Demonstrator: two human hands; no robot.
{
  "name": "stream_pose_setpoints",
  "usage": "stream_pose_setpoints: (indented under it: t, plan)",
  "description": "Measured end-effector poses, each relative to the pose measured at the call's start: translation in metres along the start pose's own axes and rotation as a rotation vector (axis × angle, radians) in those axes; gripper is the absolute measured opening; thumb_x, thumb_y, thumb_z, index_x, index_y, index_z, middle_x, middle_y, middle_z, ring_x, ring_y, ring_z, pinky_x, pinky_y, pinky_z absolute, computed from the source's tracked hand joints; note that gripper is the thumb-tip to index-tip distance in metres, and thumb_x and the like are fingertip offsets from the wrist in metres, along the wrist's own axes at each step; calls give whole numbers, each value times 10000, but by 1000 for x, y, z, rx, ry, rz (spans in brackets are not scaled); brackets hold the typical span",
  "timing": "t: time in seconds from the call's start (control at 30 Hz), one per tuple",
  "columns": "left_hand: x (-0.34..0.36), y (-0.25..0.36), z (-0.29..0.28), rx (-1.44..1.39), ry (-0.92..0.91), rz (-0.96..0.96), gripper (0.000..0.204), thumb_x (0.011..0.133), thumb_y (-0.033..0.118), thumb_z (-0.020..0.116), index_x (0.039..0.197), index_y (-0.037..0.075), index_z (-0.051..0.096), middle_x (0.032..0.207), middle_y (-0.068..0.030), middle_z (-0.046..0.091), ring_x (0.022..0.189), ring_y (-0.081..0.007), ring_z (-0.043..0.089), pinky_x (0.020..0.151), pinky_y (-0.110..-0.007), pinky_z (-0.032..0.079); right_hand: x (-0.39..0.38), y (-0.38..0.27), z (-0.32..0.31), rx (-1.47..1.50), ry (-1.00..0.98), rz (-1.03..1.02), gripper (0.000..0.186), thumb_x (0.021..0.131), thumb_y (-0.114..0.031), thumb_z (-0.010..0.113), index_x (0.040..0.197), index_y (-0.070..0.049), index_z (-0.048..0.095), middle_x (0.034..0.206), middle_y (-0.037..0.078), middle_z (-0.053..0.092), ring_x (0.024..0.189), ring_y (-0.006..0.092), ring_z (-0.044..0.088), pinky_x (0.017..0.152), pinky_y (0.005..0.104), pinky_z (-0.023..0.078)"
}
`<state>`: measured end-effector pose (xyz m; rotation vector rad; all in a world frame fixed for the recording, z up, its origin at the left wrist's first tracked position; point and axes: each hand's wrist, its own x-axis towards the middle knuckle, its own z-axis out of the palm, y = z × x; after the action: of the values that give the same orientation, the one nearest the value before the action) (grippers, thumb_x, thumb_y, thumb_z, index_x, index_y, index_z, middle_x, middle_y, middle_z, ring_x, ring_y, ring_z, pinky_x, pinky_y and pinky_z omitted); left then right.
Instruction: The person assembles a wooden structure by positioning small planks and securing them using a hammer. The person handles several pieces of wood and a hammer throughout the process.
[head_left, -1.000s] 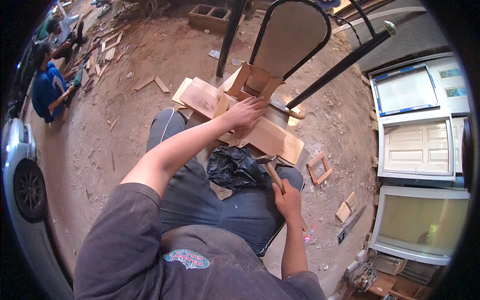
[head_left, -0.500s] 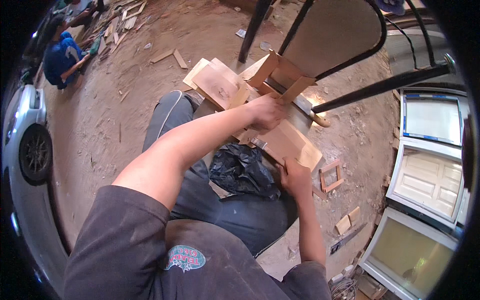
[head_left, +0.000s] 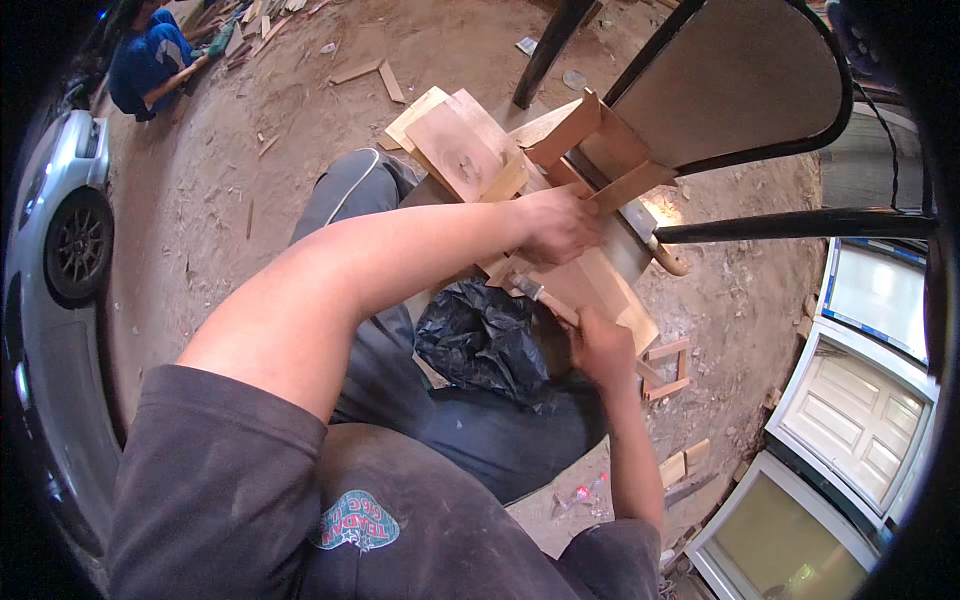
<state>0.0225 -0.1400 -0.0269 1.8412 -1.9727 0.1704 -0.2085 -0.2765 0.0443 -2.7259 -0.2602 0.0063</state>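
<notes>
My left hand is closed at the near edge of a small open wooden box, its fingertips partly hidden. My right hand is wrapped round the handle of a wooden-handled tool with a grey metal end; its exact kind is unclear. That metal end lies over a flat wooden board, just below my left hand. Stacked thin boards lie left of the box. A handsaw with a curved wooden handle sits to its right, its blade partly covered. Below, a crumpled black plastic bag rests by my legs.
A black-framed chair rises beyond the box. Small wooden frames and offcuts lie on the dirt floor. White-framed panels lean at right. A silver car stands at left; another person squats at far left.
The view has shifted, so most things appear moved sideways. The right hand's tool now shows its metal end and handle more clearly. My left hand stays at the box.
</notes>
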Motion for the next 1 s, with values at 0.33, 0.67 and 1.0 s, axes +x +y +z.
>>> stream_pose_setpoints:
  t: [0.33,0.67,1.0]
  plan:
    - [1,1,-6,-74,-100,-10,219,794,229,626,979,121,673,1005,-57,651,1072,-280,606,1035,-481,415,3,-15,-7,-50,-124,33,244,811,-158,772,998,-62,646,766,154,649,658,378,659,592,462,528]
    - [2,1,-2,-61,-68,-59,153,882,283,562,924,174,660,960,9,680,1039,-224,608,982,-435,440,1,-27,-17,-52,-86,168,183,873,-194,751,940,-58,649,726,166,646,641,365,669,571,446,510]
    - [3,-2,3,-25,-12,-15,174,785,261,642,927,162,634,947,-7,659,1027,-235,603,926,-450,462,-9,-31,-9,-21,2,156,190,870,-163,751,954,-47,626,698,179,636,642,377,674,584,466,520]
